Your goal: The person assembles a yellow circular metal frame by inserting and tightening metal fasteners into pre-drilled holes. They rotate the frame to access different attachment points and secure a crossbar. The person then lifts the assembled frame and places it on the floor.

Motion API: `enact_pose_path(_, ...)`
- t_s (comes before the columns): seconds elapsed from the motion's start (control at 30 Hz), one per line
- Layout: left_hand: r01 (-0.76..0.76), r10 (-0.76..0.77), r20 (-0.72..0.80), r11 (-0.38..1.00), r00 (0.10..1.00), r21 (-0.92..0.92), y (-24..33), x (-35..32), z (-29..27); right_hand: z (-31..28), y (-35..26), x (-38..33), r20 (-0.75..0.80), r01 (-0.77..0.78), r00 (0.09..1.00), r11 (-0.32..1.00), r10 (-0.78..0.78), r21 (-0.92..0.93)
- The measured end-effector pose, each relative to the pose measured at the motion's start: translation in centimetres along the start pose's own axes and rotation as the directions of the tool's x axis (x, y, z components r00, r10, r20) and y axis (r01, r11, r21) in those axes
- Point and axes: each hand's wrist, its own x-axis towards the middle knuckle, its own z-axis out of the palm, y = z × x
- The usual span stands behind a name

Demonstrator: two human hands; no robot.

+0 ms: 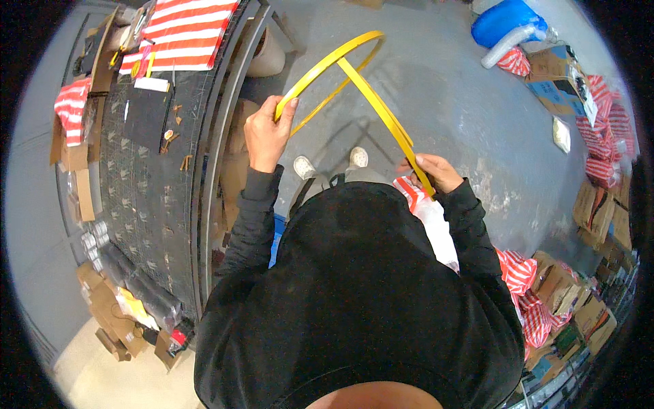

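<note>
Head view: both bare hands raised in front of the body, to the right of the long workbench with a worn black top (146, 204), the landmark for all places below.
Yellow strip, form: one glossy, flat, narrow yellow strip (373, 100), bent into a wide loop with a straight run crossing it; material not certain, looks like stiff plastic.
Long axis: straight run slants from the crossing, beyond both hands on the side toward the workbench, back to the right hand, away from the workbench.
Nearer hand: both touch the strip; the left seems nearer the crossing and the far bend.
Strip vs hands: spans the gap between them, most of it reaching out ahead, above the grey floor (463, 102) right of the workbench.
Left hand: left hand (268, 134) pinches the arched side, thumb against fingers, just right of the workbench.
Right hand: right hand (438, 173) grips the straight run near its lower end, well apart from the workbench; some fingers hidden.
Below right hand: red-and-white striped plastic with a white portion (436, 228), farther from the workbench than the left hand; whether gripped, cannot tell.
</note>
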Motion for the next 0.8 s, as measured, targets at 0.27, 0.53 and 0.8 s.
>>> enact_pose_path(0.27, 0.063, -0.063, -0.022, 0.998, 0.998, -0.020, 1.2, -1.2, 0.4, 1.2, -0.4, 2.2, -0.266, -0.032, 0.504, 0.290, -0.822, -0.957)
enact_pose_path(0.53, 0.059, -0.064, -0.093, 0.997, 0.994, -0.050, 1.9, -1.2, -1.5, 2.9, -2.6, 1.4, -0.088, 0.060, 0.991, 0.923, -0.100, -0.380)
enact_pose_path(0.8, 0.153, -0.163, -0.128, 0.985, 0.978, -0.079, 3.8, -0.2, -2.0, 5.3, 0.1, 2.1, -0.183, 0.322, 0.881, 0.836, -0.437, -0.445)
